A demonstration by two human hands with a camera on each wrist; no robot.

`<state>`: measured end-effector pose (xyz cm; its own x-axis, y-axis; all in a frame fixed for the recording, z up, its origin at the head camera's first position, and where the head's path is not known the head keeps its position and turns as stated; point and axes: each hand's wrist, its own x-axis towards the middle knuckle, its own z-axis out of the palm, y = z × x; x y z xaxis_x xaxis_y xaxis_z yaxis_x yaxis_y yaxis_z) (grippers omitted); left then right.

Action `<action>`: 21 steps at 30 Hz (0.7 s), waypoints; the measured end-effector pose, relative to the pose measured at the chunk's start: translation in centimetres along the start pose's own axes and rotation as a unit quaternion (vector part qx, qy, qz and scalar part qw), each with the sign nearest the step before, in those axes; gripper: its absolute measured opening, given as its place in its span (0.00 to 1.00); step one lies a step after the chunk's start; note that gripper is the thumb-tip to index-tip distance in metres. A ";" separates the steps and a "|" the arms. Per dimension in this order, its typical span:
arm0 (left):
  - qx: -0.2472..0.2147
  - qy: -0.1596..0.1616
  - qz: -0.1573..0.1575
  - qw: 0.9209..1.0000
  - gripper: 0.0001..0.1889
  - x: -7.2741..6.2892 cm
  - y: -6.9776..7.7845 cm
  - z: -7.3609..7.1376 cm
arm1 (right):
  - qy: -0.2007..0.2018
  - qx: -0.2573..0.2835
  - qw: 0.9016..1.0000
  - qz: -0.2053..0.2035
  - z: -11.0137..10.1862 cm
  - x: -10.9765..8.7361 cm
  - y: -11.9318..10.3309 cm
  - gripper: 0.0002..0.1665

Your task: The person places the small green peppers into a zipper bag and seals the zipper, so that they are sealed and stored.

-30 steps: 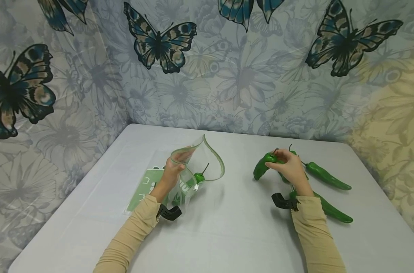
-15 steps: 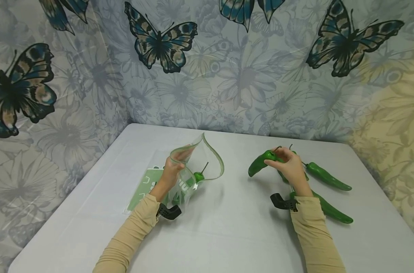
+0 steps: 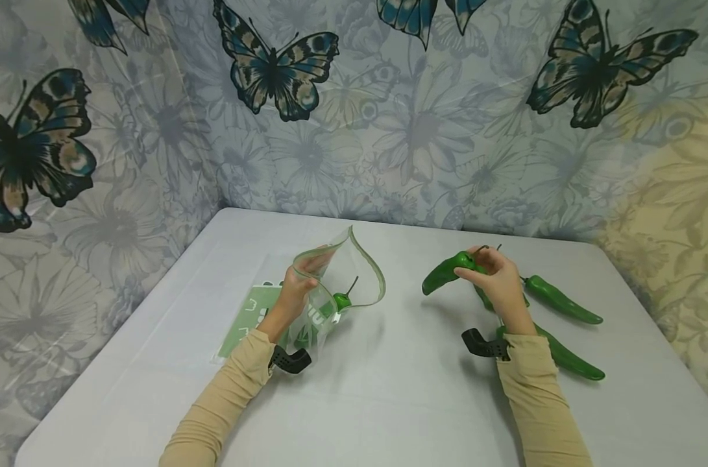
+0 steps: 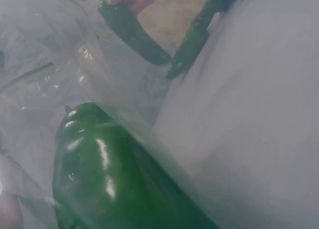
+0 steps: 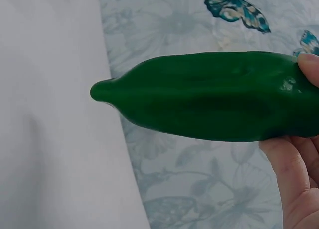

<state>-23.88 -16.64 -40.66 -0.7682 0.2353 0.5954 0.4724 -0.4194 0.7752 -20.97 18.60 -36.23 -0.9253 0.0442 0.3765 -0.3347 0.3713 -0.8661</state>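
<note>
In the head view my left hand (image 3: 295, 292) grips a clear plastic bag (image 3: 381, 279) with a green-edged mouth that gapes wide. Inside the bag is a green pepper (image 3: 342, 301), its stem poking up; through the film the left wrist view shows the glossy pepper (image 4: 109, 174) close up. On the right, my right hand (image 3: 496, 279) pinches another long green pepper (image 3: 444, 272) at its stem end, between thumb and fingers. It is held above the table, its tip pointing left. In the right wrist view this pepper (image 5: 199, 97) lies nearly level.
Around my right hand several more green peppers lie on the white table (image 3: 400, 402), one at the back right (image 3: 564, 300) and one partly behind the sleeve (image 3: 572, 357). Beneath the left hand lies a flat green printed package (image 3: 251, 314). Butterfly-patterned cloth stands behind.
The pepper in my right hand has tilted up, its tip swinging up and to the left. The hand has risen slightly. My left hand and the bag stay nearly still.
</note>
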 end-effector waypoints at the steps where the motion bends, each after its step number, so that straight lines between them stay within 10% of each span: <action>1: 0.000 0.001 -0.001 1.000 0.35 0.0 0.0 0.0 | 0.000 0.006 1.000 -0.003 0.0 0.0 0.0 0.19; 21: -0.016 0.006 -0.002 1.000 0.39 0.1 0.3 0.2 | 0.019 0.059 0.998 -0.022 0.4 -0.5 -1.6 0.16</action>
<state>-23.74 -16.57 -40.34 -0.7757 0.2263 0.5892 0.4552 -0.4460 0.7706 -20.04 17.57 -35.19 -0.9025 0.0666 0.4254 -0.3955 0.2627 -0.8801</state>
